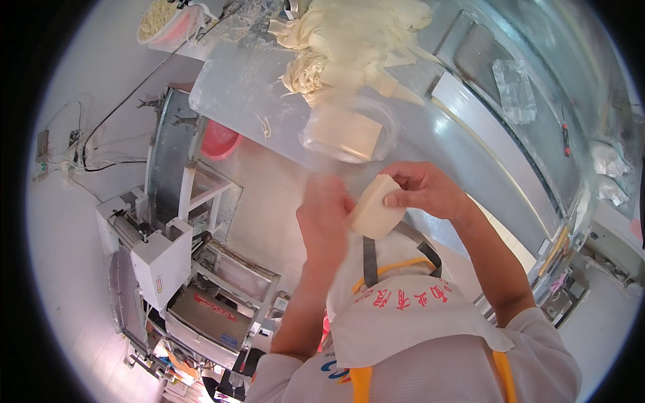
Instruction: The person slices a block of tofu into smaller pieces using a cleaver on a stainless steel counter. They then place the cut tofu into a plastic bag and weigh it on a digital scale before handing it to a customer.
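Note:
My right hand (421,189) grips a thick pale stack of cut dough wrappers (379,206), thumb on its face and fingers behind. At the stack's left edge is my left hand (325,204), blurred and curled; whether its fingers grip the stack or only touch it is unclear. Both hands are in front of my apron (413,322), near the worktable's front edge. Just beyond them, a squared block of stacked dough sheets (342,128) lies on a clear plastic bag (390,118) on the metal worktable (242,90).
Farther back are a heap of dough sheets (363,35) and a bundle of cut noodles (305,73). A long metal bar (499,136) runs along the right. White machinery (161,262) stands at left, near a pink basin (219,141). A tub of noodles (161,22) sits top left.

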{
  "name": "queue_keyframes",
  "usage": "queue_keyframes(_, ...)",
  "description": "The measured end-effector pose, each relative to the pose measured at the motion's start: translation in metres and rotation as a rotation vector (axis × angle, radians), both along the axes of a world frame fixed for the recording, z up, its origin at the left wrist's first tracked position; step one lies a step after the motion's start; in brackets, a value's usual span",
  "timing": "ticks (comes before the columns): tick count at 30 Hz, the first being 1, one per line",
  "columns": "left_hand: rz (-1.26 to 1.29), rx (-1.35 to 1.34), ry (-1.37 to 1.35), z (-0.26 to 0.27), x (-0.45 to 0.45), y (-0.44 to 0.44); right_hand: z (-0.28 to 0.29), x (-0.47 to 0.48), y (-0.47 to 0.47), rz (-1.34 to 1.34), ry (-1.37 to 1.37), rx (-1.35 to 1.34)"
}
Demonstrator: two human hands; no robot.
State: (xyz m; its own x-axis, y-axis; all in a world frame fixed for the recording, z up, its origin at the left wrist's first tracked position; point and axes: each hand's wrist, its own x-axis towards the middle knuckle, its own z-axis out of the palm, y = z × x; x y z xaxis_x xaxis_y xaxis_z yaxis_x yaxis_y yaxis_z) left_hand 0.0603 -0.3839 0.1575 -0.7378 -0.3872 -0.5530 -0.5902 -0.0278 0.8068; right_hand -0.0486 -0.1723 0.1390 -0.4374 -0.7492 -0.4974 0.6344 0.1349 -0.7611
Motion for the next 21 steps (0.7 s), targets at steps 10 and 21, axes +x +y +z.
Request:
queue_keyframes(10, 0.318, 0.996, 0.174, -0.128, -0.009, -0.005, -0.092, -0.064, -0.052, 0.198, 0.320, 0.420)
queue_keyframes(21, 0.284, -0.023, 0.187, -0.170, -0.068, -0.032, -0.110, -0.096, -0.127, 0.158, 0.765, 0.544)
